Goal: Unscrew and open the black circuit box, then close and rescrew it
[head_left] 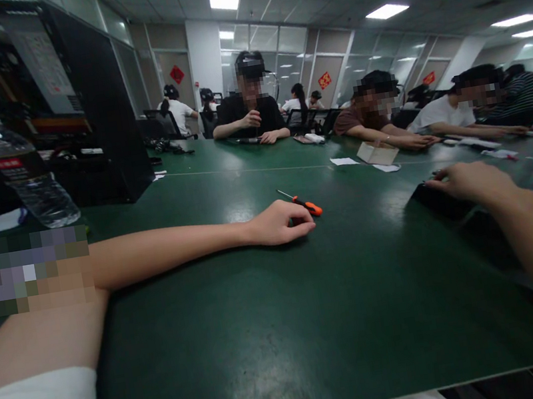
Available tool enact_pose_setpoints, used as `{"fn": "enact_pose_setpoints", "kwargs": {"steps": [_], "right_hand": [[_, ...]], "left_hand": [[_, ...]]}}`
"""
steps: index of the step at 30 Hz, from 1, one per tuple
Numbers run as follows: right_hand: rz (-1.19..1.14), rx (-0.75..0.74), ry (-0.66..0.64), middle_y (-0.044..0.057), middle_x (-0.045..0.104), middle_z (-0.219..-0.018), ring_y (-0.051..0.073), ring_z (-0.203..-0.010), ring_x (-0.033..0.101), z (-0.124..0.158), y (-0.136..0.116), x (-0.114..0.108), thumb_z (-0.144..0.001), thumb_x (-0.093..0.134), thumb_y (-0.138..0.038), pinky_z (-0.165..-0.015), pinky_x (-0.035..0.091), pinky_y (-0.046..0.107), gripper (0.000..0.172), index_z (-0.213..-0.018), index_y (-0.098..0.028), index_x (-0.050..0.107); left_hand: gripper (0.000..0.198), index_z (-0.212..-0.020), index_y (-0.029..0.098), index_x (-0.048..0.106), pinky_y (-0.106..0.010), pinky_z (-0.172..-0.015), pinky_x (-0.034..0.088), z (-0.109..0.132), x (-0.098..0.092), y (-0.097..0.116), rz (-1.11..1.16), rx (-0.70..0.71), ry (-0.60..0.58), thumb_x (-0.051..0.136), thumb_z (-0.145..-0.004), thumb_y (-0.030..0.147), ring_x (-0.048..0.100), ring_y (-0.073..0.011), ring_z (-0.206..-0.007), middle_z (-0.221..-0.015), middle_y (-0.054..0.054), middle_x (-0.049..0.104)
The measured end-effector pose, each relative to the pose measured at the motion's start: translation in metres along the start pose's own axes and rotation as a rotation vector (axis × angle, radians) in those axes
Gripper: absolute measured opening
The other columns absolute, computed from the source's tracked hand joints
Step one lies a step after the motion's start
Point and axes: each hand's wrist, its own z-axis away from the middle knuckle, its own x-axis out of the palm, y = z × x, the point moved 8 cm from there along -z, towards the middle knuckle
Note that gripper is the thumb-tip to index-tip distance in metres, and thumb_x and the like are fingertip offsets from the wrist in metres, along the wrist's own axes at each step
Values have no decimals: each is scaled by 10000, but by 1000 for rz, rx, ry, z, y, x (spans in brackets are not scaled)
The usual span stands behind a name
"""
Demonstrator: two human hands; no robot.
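Observation:
My left hand [284, 222] rests on the green tabletop [275, 319], its fingers loosely curled towards the thumb and nothing seen between them. Just behind its fingers lies a screwdriver [312, 208] with an orange and black handle, its thin shaft pointing to the back left. Over on the right, my right hand [476, 182] has its fingers closed at the upper edge of a dark, flat object [436, 198], which is tilted and partly hidden under the hand and forearm. Its kind is too dark to make out.
A clear water bottle [32, 169] stands at the left before an open black computer case [96, 98]. Across the table lie papers [344, 161] and a small cardboard box [377, 153]. A person in black [252, 107] sits opposite; other people sit at the right.

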Motion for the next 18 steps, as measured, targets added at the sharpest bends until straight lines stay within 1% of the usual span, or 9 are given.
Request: {"fn": "enact_pose_setpoints", "kwargs": {"steps": [3,6,9,11,13,15,16,18], "right_hand": [[26,48,-107,236,727,-986,253,-638,595,-4,6,11,-849,688,-474,-611,446,369,344,-988,-179,798],[39,60,-146,257,709,-1097,295,-757,648,-6,10,16,-866,656,-504,-656,458,385,411,-1081,-177,780],[42,48,-166,235,716,-1097,308,-819,666,-7,11,19,-877,628,-538,-674,463,384,461,-1136,-180,757],[44,18,-168,213,725,-1079,309,-875,672,-8,8,22,-901,590,-541,-717,474,375,473,-1161,-177,743],[53,-17,-153,204,722,-1113,313,-967,670,-9,3,24,-945,523,-484,-800,477,371,455,-1188,-160,728],[62,-46,-139,199,709,-1171,317,-1052,652,-11,-3,28,-974,456,-391,-869,462,366,433,-1212,-135,713],[64,-54,-135,197,703,-1191,319,-1075,644,-11,-6,30,-977,434,-355,-883,454,364,430,-1216,-123,707],[63,-44,-129,204,698,-1200,328,-1079,636,-13,-8,34,-978,418,-342,-868,448,370,438,-1216,-104,700]], "left_hand": [[167,-881,131,740,-263,-732,458,0,1,-2,3,4,3,629,-928,247,630,-145,-729,-843,-75,728],[176,-883,125,739,-259,-729,457,1,2,-2,2,38,2,620,-935,244,631,-144,-735,-856,-82,732],[192,-880,116,736,-258,-724,455,1,2,0,-4,71,-4,612,-942,250,624,-140,-722,-834,-80,728],[193,-879,115,735,-255,-719,454,1,2,0,-8,76,-7,613,-942,250,623,-138,-719,-825,-78,726],[195,-886,109,735,-251,-714,452,1,2,0,-14,77,-12,611,-943,248,625,-137,-723,-830,-79,728],[201,-894,103,735,-247,-711,452,1,2,0,-20,72,-19,607,-946,249,628,-137,-729,-837,-82,730],[202,-895,103,734,-245,-710,453,1,2,0,-22,68,-23,606,-946,250,629,-137,-731,-839,-82,731],[204,-892,103,735,-241,-707,453,1,2,1,-22,63,-27,607,-945,252,629,-135,-731,-840,-80,731]]}}
